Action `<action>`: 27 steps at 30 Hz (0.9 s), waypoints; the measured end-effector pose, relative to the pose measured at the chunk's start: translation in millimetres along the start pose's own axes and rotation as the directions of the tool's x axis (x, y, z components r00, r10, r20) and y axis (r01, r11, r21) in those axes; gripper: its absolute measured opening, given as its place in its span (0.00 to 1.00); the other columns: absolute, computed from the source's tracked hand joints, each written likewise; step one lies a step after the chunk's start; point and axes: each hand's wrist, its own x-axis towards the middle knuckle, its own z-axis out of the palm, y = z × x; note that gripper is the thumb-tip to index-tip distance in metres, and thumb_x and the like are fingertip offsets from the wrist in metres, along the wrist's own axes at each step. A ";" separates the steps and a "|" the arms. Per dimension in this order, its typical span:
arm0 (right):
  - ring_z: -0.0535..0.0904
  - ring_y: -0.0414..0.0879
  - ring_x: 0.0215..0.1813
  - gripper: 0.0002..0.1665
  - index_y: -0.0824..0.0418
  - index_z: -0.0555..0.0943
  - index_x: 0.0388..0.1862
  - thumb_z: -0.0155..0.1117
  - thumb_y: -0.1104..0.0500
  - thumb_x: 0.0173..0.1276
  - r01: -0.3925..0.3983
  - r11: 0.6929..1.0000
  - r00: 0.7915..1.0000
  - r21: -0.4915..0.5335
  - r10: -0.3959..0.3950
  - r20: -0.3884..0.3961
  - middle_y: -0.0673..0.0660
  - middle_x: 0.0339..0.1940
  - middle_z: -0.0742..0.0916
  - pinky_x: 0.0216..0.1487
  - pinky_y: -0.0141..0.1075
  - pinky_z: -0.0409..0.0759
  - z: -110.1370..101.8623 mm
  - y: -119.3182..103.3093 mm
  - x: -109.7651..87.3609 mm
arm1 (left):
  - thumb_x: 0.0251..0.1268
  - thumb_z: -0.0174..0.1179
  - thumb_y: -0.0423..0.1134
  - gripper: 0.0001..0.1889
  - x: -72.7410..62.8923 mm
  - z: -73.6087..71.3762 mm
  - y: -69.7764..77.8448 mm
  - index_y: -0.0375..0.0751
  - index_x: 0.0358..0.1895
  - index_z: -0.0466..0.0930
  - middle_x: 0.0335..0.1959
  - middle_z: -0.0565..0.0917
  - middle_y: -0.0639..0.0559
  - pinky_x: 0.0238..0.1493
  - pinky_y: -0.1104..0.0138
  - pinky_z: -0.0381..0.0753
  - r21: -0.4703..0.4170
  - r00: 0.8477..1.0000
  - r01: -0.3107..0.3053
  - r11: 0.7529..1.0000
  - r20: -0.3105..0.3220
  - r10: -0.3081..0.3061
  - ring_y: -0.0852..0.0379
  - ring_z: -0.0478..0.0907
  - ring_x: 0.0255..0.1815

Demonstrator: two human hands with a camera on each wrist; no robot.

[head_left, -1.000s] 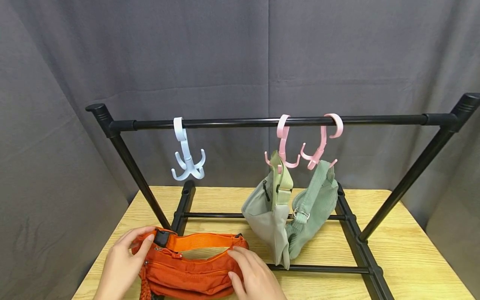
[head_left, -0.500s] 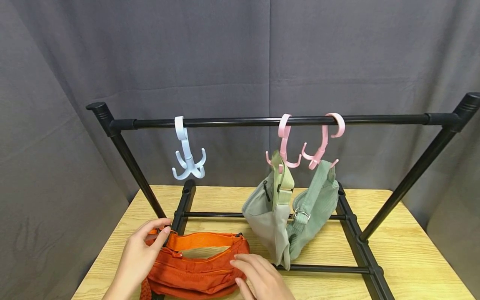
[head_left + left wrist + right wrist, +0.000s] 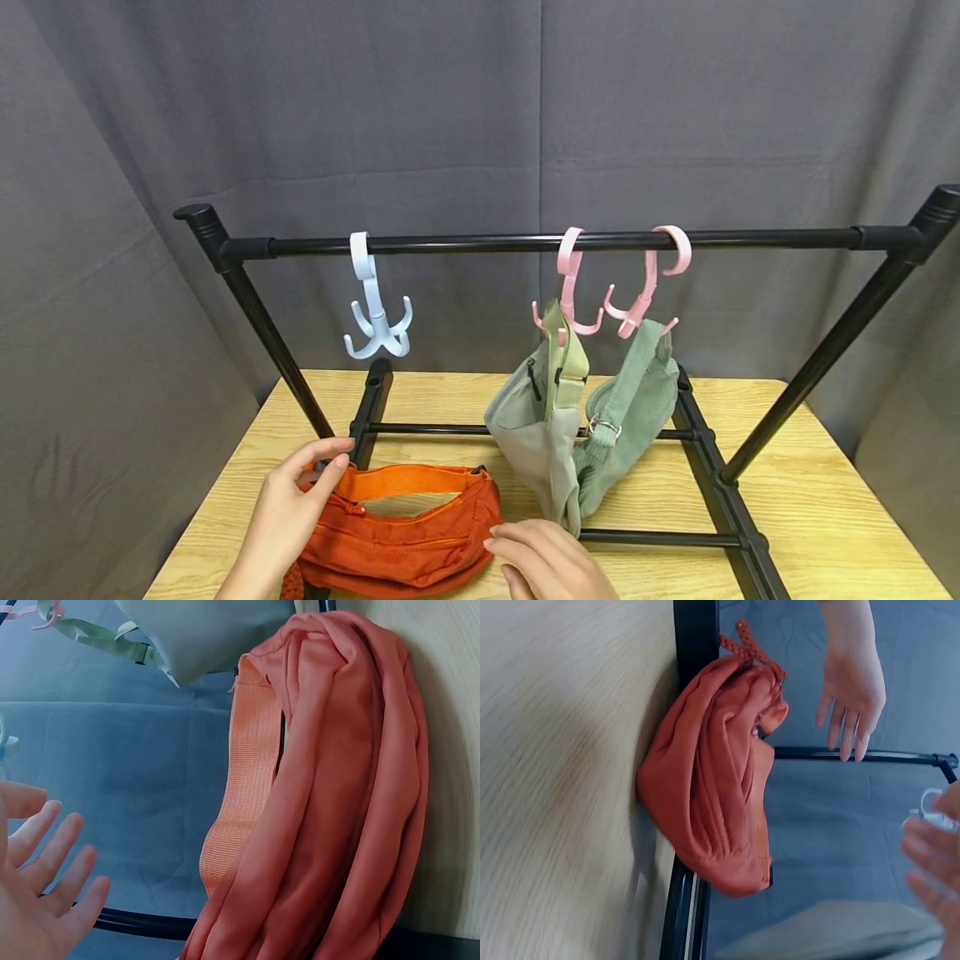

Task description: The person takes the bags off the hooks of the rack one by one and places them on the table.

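Note:
An orange-red waist bag (image 3: 405, 542) with a bright orange strap (image 3: 251, 765) lies on the front left of the table, across the rack's base. My left hand (image 3: 288, 508) hovers over its left end; the right wrist view shows that hand (image 3: 855, 690) apart from the cloth, fingers relaxed and holding nothing. To the right of the bag is my right hand (image 3: 551, 558), loosely bent fingers off the fabric. Behind it, a grey bag (image 3: 532, 442) and a green corduroy bag (image 3: 633, 425) hang by their straps from two pink hooks (image 3: 570, 283).
A black rack's top rail (image 3: 465, 244) spans the view, with slanted posts at both sides and low bars over the wooden table (image 3: 832, 517). One light blue hook (image 3: 378, 304) hangs on the rail at left, bearing nothing. Grey curtain (image 3: 450, 108) encloses the back and sides.
Both hands have let go of the orange-red waist bag. The left hand has risen and shifted right over its end; the right hand has drawn away to the right. The bag stays in place.

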 end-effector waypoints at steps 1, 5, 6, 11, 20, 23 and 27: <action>0.83 0.46 0.46 0.15 0.61 0.84 0.49 0.49 0.62 0.76 0.007 1.000 1.000 0.017 -0.007 -0.011 0.54 0.46 0.86 0.50 0.33 0.79 -2.8 -0.6 0.8 | 0.73 0.58 0.45 0.13 -0.1 0.0 0.3 0.48 0.55 0.83 0.55 0.83 0.49 0.45 0.67 0.78 -0.009 1.000 0.005 1.000 0.005 -0.005 0.49 0.83 0.44; 0.84 0.46 0.42 0.15 0.64 0.85 0.46 0.50 0.65 0.74 0.055 0.996 0.996 0.070 -0.050 -0.074 0.55 0.43 0.87 0.45 0.31 0.80 -13.4 -0.4 5.3 | 0.73 0.58 0.46 0.14 -0.5 0.0 0.2 0.47 0.55 0.84 0.55 0.83 0.50 0.49 0.68 0.79 -0.030 1.000 0.013 0.999 0.013 -0.013 0.54 0.82 0.49; 0.84 0.46 0.41 0.15 0.64 0.85 0.45 0.50 0.66 0.73 0.068 0.995 0.994 0.072 -0.062 -0.087 0.55 0.42 0.87 0.44 0.31 0.80 -15.8 0.3 6.3 | 0.74 0.58 0.46 0.14 -0.6 0.0 0.0 0.47 0.55 0.84 0.55 0.83 0.50 0.50 0.69 0.79 -0.033 1.000 0.013 0.999 0.014 -0.012 0.56 0.81 0.50; 0.83 0.46 0.39 0.13 0.66 0.85 0.41 0.52 0.66 0.73 0.123 0.991 0.986 0.055 -0.115 -0.120 0.56 0.40 0.88 0.41 0.32 0.80 -26.8 6.1 9.5 | 0.74 0.58 0.45 0.14 -1.3 -0.4 -1.0 0.47 0.55 0.84 0.55 0.83 0.51 0.51 0.70 0.79 -0.047 0.999 0.028 0.998 0.021 -0.027 0.60 0.78 0.54; 0.83 0.48 0.33 0.13 0.66 0.86 0.36 0.55 0.64 0.72 0.090 0.993 0.972 0.079 -0.070 -0.225 0.58 0.34 0.87 0.33 0.33 0.78 -48.5 1.9 23.7 | 0.74 0.58 0.44 0.13 -4.1 1.7 -2.2 0.47 0.55 0.84 0.52 0.84 0.53 0.51 0.71 0.78 -0.072 0.999 0.020 0.997 0.026 -0.018 0.65 0.78 0.50; 0.82 0.48 0.31 0.14 0.67 0.86 0.34 0.55 0.63 0.73 0.072 0.995 0.968 0.073 -0.052 -0.247 0.59 0.32 0.87 0.31 0.32 0.76 -55.3 1.6 29.5 | 0.73 0.59 0.43 0.12 -6.1 2.8 -2.5 0.47 0.54 0.84 0.51 0.85 0.53 0.49 0.71 0.78 -0.084 1.000 0.011 0.996 0.015 -0.009 0.65 0.79 0.49; 0.81 0.49 0.29 0.15 0.69 0.85 0.32 0.55 0.63 0.74 0.071 0.997 0.958 0.042 -0.056 -0.281 0.61 0.31 0.87 0.30 0.32 0.76 -61.4 6.0 30.7 | 0.72 0.60 0.40 0.11 -9.1 4.8 -3.0 0.46 0.52 0.84 0.49 0.86 0.53 0.45 0.72 0.79 -0.106 1.000 -0.017 0.994 0.002 0.017 0.58 0.82 0.46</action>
